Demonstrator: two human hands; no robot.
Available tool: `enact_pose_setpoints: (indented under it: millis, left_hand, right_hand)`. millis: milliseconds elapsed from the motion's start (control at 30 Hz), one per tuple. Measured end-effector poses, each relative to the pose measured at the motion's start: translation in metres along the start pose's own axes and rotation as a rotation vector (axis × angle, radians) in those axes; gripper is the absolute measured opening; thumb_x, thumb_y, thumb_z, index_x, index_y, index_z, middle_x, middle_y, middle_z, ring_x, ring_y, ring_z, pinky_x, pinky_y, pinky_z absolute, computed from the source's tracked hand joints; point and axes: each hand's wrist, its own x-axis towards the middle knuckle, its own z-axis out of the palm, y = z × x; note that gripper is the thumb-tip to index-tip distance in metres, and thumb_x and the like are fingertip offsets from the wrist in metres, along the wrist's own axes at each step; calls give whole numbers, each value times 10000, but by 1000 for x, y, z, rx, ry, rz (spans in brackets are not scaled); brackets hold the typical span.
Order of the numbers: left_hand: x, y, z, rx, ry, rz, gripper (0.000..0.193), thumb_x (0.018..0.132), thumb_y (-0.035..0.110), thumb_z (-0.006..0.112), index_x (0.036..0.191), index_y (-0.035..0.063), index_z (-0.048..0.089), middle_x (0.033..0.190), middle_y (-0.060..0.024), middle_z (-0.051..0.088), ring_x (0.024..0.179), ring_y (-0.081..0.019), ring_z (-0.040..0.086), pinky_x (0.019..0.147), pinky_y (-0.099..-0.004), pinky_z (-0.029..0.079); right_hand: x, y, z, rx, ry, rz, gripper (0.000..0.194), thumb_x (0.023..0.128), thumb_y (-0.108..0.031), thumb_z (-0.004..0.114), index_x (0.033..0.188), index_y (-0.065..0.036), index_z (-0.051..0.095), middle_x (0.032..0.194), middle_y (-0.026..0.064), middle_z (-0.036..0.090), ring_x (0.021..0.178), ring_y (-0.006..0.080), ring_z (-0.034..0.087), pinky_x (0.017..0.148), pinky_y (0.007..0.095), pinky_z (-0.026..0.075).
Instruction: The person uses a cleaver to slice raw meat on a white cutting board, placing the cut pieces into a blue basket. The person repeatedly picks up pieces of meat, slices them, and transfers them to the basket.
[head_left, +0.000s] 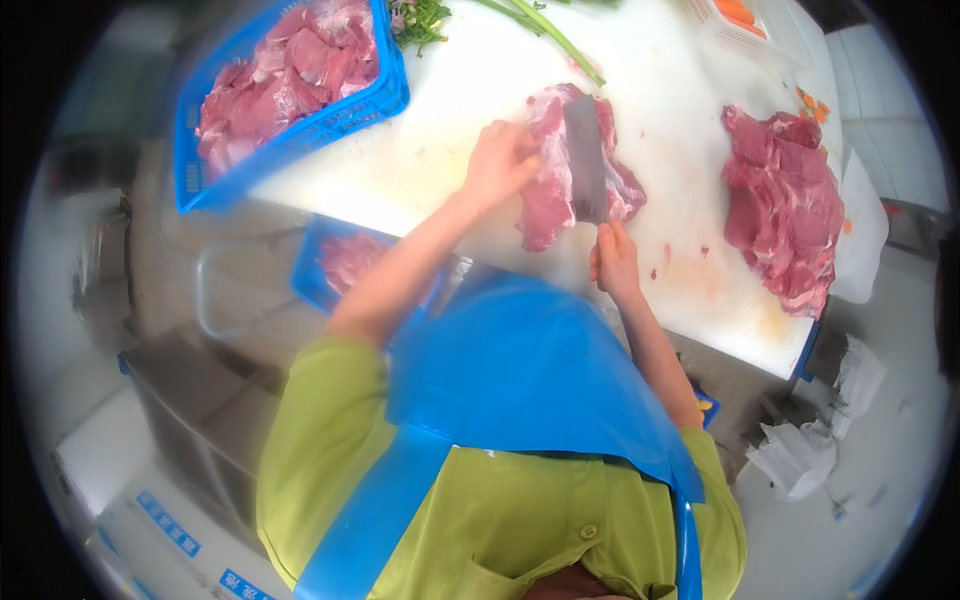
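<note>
A slab of raw meat (547, 206) lies on the white cutting surface (465, 97) in front of me. My right hand (616, 259) grips the handle of a cleaver (586, 157), whose broad grey blade lies over the middle of the slab. How far the edge has entered the meat cannot be told. At the slab's left edge, my left hand (501, 166) touches the meat with bent fingers. To the right, several raw meat pieces (784, 206) lie in a pile on the same surface.
A blue plastic basket (390, 90) of raw meat stands at the upper left, with leafy greens (420, 22) beside it. Green stalks (562, 41) lie at the back. A white basket (724, 34) holds carrots (739, 13). Below the table edge sits another blue basket (306, 281) with meat.
</note>
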Motion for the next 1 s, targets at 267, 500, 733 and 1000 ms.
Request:
enact_pose_setpoints:
  millis: [267, 500, 733, 1000]
  left_hand:
    - [61, -10, 44, -73, -236, -515, 505, 796, 312, 752, 1136, -59, 711, 1142, -263, 739, 1099, -396, 719, 945, -440, 555]
    - [56, -42, 50, -334, -123, -388, 450, 777, 276, 772, 1098, -39, 758, 983, -190, 775, 924, -308, 758, 852, -391, 580]
    - [40, -75, 55, -498, -110, -509, 506, 779, 260, 756, 1196, -27, 735, 1005, -174, 770, 910, -266, 752, 849, -362, 578]
    - [38, -35, 53, -217, -75, -497, 515, 789, 165, 715, 1265, -31, 693, 1101, -199, 758, 998, -290, 741, 892, -370, 572]
  right_hand:
    - [60, -37, 6, -216, -15, -81, 340, 1105, -359, 470, 1042, -53, 605, 634, 55, 568, 427, 156, 540, 397, 316, 387]
    - [153, -91, 37, -425, 25, -228, 386, 1065, -384, 485, 1004, -30, 627, 703, 109, 617, 541, 206, 601, 512, 367, 483]
    - [49, -63, -12, -388, -115, 80, 388, 1094, -388, 469, 1246, -62, 616, 722, 108, 605, 593, 175, 622, 458, 380, 459]
    - [139, -56, 20, -714, 21, -267, 479, 1068, -428, 449, 1216, -27, 667, 1093, 286, 707, 1068, 503, 651, 908, 552, 512]
